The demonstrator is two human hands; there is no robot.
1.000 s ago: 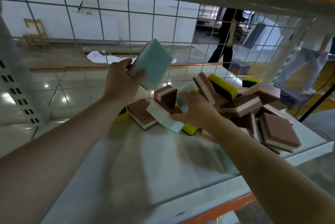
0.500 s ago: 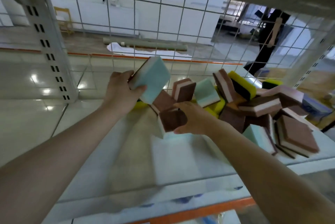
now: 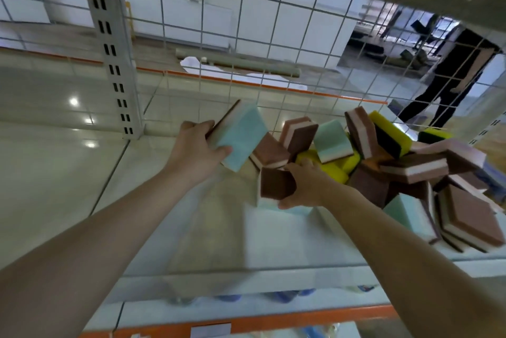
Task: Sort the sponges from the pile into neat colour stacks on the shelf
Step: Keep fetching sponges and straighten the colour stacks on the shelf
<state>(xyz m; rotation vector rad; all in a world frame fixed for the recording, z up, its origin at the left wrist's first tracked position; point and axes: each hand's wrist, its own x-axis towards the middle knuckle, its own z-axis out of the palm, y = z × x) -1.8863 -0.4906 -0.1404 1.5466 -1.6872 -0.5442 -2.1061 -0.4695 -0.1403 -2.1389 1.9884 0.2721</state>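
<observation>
Since a second ago the right hand (image 3: pixel 304 187) has pulled a brown-faced sponge (image 3: pixel 276 183) out of the pile (image 3: pixel 388 162) toward its left edge. Left of the pile, left hand (image 3: pixel 195 150) grips a teal sponge (image 3: pixel 242 136) held off the shelf (image 3: pixel 213 242), thumb across its face. Right hand's fingers curl round the brown-faced sponge just left of the pile, low over the shelf.

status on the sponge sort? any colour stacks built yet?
Done: no stacks visible on the shelf. In hand: left hand holds a teal sponge raised; right hand grips a brown-faced sponge at the pile's edge. Left: nearly everything, the mixed brown, yellow and teal pile lies jumbled on the right.
</observation>
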